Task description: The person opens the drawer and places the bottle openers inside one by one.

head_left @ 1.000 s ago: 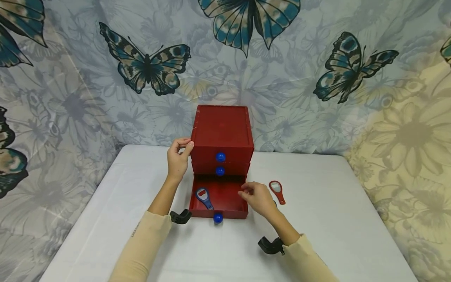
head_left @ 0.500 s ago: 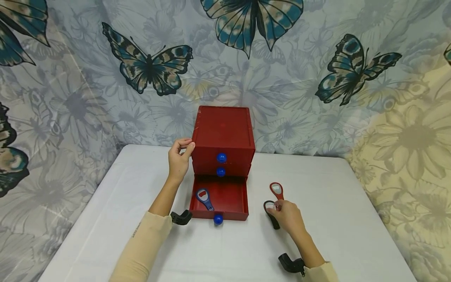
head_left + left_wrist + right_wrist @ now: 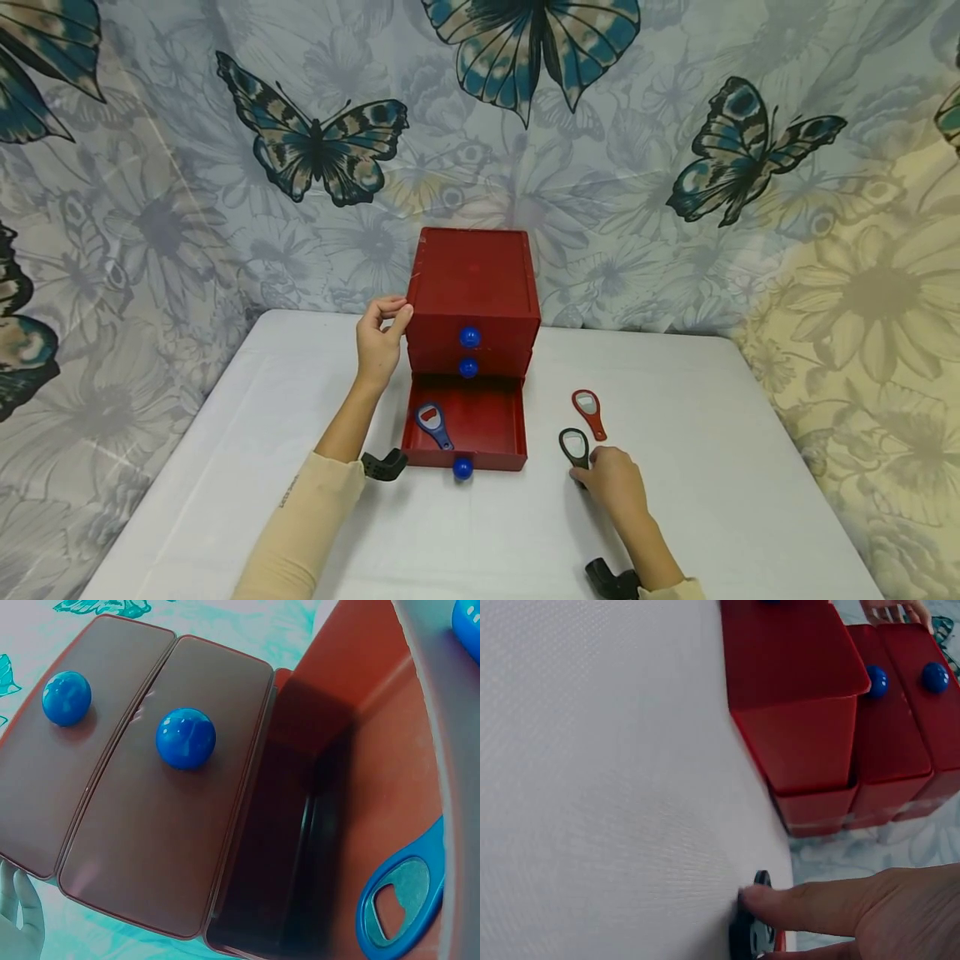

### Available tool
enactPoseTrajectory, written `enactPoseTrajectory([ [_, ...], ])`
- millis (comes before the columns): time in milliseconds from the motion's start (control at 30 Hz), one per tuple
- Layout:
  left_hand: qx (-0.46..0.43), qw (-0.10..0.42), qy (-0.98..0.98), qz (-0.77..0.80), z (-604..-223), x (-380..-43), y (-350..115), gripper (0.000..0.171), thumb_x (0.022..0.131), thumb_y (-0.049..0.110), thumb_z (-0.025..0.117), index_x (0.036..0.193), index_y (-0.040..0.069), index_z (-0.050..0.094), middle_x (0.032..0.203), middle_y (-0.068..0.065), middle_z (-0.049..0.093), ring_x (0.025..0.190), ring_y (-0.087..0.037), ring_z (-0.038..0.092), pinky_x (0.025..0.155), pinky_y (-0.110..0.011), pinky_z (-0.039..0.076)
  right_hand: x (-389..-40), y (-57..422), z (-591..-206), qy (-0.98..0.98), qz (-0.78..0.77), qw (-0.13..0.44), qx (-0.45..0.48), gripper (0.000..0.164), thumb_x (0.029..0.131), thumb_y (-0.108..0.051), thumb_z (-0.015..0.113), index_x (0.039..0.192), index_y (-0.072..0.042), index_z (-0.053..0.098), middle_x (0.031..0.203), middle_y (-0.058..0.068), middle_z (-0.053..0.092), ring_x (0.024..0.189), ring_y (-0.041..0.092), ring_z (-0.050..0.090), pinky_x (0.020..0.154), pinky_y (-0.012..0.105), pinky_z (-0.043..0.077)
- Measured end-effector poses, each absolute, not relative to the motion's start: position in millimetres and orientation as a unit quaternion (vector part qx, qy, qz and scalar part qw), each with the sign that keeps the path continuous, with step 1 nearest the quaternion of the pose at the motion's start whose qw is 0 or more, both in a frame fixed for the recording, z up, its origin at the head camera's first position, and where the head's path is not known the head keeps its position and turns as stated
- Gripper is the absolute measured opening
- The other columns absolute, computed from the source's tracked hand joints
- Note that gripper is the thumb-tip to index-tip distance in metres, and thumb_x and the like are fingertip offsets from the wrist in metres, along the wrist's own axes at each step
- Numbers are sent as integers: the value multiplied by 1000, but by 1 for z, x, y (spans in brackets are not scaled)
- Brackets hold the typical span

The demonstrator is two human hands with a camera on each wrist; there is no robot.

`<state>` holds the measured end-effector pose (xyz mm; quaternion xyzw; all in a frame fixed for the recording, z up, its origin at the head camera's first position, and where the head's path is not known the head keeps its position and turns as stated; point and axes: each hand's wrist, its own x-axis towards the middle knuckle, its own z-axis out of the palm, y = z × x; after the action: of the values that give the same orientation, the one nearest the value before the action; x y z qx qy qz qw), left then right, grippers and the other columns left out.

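My left hand (image 3: 378, 343) rests its fingertips against the left side of a red three-drawer chest (image 3: 474, 271). Those fingers also show at the chest's edge in the left wrist view. The bottom drawer (image 3: 487, 412) is pulled out, and a blue bottle opener (image 3: 432, 425) lies in its left part, its metal head also visible in the left wrist view. On the table to the right, my right hand (image 3: 617, 483) pinches the handle end of a black bottle opener (image 3: 574, 446). Just beyond it lies a red bottle opener (image 3: 589, 413).
A white-covered table (image 3: 720, 467) carries everything, with a butterfly-print cloth (image 3: 585, 192) hanging behind it. Blue knobs (image 3: 469, 337) stick out from the drawer fronts. The two upper drawers are closed.
My right hand has moved from above the open drawer rightward to the black bottle opener, then nearer along its handle, and now pinches it. My left hand stays at the chest.
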<state>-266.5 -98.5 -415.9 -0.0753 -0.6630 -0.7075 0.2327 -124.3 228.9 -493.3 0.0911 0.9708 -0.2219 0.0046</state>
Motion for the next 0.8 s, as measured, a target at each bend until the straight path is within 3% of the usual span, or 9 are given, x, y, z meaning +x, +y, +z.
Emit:
enactPoseTrajectory([
  [267,-72,228,-661,-711,-416,-265,-99,23,93,8,64,102,-12,58,123,-28,58,87,1,58,70,-12,52,-126,227,-497,969,-233,-23,81,13,74,-3,74,74,8,67,67,13,66,60,22,59,53,38,49],
  [600,-74,231,-659,-712,-416,-265,-99,23,92,8,64,102,-12,58,122,-29,57,87,0,58,70,-12,53,-126,228,-500,968,-236,-25,77,13,73,-4,73,77,8,67,68,13,66,60,22,58,53,37,48],
  [800,-76,233,-660,-710,-418,-266,-99,23,93,8,64,103,-12,58,122,-31,56,86,1,57,69,-12,52,-128,231,-500,954,-290,-12,82,19,70,-9,76,79,5,67,69,8,65,62,18,55,53,30,44],
])
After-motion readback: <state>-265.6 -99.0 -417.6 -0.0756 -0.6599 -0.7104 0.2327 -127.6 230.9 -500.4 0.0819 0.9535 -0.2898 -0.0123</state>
